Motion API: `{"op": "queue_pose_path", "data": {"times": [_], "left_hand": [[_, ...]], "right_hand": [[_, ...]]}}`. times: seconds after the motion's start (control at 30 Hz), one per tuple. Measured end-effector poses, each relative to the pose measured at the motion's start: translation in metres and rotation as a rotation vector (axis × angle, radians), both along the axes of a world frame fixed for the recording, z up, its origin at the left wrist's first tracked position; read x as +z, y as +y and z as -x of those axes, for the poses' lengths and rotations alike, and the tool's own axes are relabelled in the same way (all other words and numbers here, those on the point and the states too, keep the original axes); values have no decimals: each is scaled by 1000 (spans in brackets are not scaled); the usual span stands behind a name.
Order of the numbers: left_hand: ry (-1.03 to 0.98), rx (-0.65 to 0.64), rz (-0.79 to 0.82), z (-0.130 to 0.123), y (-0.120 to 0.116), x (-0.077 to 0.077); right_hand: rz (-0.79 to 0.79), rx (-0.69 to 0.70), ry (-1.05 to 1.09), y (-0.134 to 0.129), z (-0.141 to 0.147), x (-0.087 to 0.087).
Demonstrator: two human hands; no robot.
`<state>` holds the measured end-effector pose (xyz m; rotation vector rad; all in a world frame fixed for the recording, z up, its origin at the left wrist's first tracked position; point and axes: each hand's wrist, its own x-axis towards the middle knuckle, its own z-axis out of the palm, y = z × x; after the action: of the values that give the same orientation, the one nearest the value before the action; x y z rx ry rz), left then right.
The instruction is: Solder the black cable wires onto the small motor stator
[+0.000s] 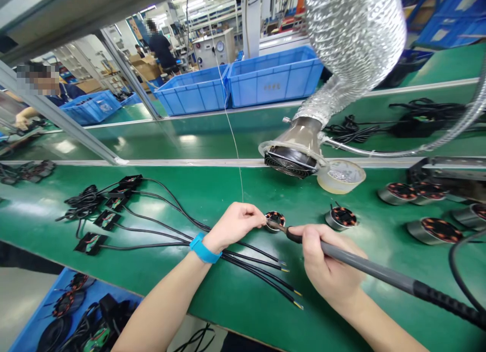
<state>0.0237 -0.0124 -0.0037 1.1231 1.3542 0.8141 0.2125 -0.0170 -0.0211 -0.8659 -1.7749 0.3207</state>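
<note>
My right hand (330, 263) grips a grey soldering iron (360, 263), its tip at a round motor stator (275, 220) with copper windings. At the left side of that stator, my left hand (237, 223) has thumb and forefinger pinched together. A thin solder wire (236, 149) hangs down from above to my left hand; the part between the fingertips is too small to make out. Under my left wrist, which wears a blue band (205, 248), pass several black cables (152, 246) with bare coloured ends. Another stator (341, 218) stands to the right.
A fume extractor (292, 152) on a silver duct hangs behind my hands, beside a round tub (340, 177). More stators (435, 230) stand at the right. Blue bins (273, 79) line the back; another bin (34, 316) sits lower left. Two people are farther back on the left.
</note>
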Motion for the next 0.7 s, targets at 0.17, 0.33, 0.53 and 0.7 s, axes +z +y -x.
{"op": "queue_pose_path", "data": {"times": [0.17, 0.33, 0.53, 0.7], "left_hand": [[8, 0, -1, 0, 0, 0], [-2, -6, 1, 0, 0, 0], [12, -19, -10, 0, 0, -1], [-23, -15, -4, 1, 0, -3]], "right_hand": [[18, -63, 68, 1, -3, -5], [39, -121, 89, 1, -5, -9], [43, -93, 52, 4, -4, -7], [37, -28, -24, 10, 1, -4]]}}
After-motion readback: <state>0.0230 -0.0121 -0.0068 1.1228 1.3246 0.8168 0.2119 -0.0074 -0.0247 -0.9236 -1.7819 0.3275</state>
